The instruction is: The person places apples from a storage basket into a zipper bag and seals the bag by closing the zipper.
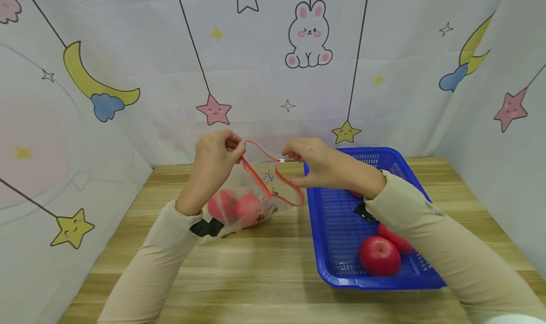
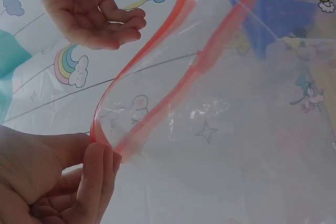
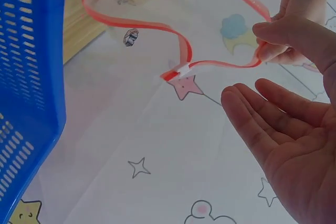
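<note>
A clear zip bag with a red-edged mouth [image 1: 259, 178] stands on the table, its mouth spread apart. Two red apples [image 1: 222, 204] show through its clear wall. My left hand [image 1: 216, 159] pinches one end of the red edge between thumb and fingers, also seen in the left wrist view. On the mouth's far side is a white slider [image 3: 182, 70]. My right hand [image 1: 314, 162] hovers by that slider, fingers loosely bent and holding nothing. In the right wrist view its fingertips [image 3: 231, 95] are apart from the bag.
A blue perforated basket [image 1: 313, 229] stands right of the bag, partly under my right forearm. Inside lie a red apple [image 1: 379, 256] and more red fruit, partly hidden by the sleeve. A printed white curtain [image 1: 264, 68] hangs behind the wooden table [image 1: 256, 276].
</note>
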`<action>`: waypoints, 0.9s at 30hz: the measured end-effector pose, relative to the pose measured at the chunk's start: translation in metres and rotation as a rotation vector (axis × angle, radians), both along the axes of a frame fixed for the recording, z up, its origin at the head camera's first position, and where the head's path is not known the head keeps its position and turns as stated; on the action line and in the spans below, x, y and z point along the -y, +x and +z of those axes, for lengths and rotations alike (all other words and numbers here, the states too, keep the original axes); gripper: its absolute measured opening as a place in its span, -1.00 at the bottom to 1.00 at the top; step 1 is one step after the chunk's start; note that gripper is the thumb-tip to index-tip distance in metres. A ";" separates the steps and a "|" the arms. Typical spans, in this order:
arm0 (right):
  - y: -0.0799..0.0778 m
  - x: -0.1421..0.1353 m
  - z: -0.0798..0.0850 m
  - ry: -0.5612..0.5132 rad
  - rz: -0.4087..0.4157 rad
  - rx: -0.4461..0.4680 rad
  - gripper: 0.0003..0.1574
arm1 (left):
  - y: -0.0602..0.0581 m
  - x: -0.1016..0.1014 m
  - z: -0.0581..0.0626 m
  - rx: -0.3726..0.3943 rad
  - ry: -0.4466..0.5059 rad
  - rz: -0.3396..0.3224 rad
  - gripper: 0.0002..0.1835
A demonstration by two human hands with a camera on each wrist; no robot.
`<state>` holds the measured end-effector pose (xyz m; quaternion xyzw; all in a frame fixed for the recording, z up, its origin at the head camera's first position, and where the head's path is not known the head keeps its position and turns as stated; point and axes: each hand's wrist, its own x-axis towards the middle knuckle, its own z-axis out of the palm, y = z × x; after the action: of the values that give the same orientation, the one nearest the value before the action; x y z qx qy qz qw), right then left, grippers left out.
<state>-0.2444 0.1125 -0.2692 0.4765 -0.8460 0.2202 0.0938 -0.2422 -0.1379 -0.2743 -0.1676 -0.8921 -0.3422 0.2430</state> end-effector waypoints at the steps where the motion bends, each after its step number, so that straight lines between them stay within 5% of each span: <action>1: 0.000 -0.002 0.000 0.005 -0.005 0.002 -0.44 | 0.000 0.000 0.000 -0.001 -0.003 0.002 -0.89; 19: -0.005 -0.044 -0.004 0.061 -0.143 0.072 -0.50 | -0.001 -0.004 0.001 0.023 -0.027 -0.010 -0.90; 27: -0.011 -0.058 -0.008 0.050 -0.144 0.055 -0.55 | -0.001 -0.006 0.000 0.035 -0.037 -0.019 -0.89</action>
<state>-0.2557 0.1710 -0.2776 0.4104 -0.8856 0.2044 0.0743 -0.2430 -0.1316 -0.2747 -0.1748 -0.9007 -0.3307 0.2211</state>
